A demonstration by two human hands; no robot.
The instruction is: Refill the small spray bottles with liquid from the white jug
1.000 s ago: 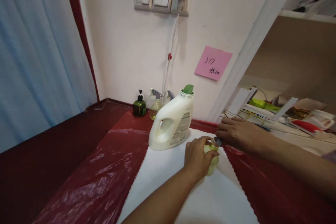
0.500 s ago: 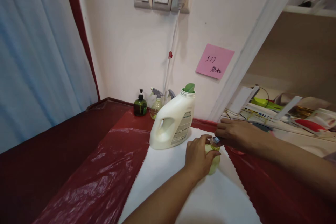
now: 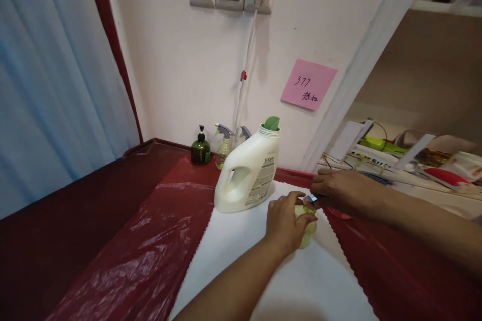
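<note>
My left hand (image 3: 284,220) is wrapped around a small, see-through yellow-green bottle (image 3: 309,238), which is upright on a white cloth (image 3: 233,256). At the bottle's neck, my right hand (image 3: 327,185) closes on its grey top (image 3: 312,197), which has a bluish shine. My fingers cover most of that top, so its full shape is hidden. Just left of the hands stands a big white detergent jug (image 3: 246,175) with a handle. A green scoop-like piece (image 3: 271,123) sticks out of the jug's uncapped mouth.
Behind the jug are a dark green pump bottle (image 3: 201,150) and a clear spray bottle (image 3: 224,153) with a grey trigger. Another grey trigger (image 3: 245,133) is partly hidden. Red plastic sheeting (image 3: 150,241) covers the table. Right, a shelf (image 3: 444,195) holds a router and clutter.
The view has shifted slightly. My right hand and the grey top have turned a little at the bottle's neck, while my left hand keeps its hold on the bottle.
</note>
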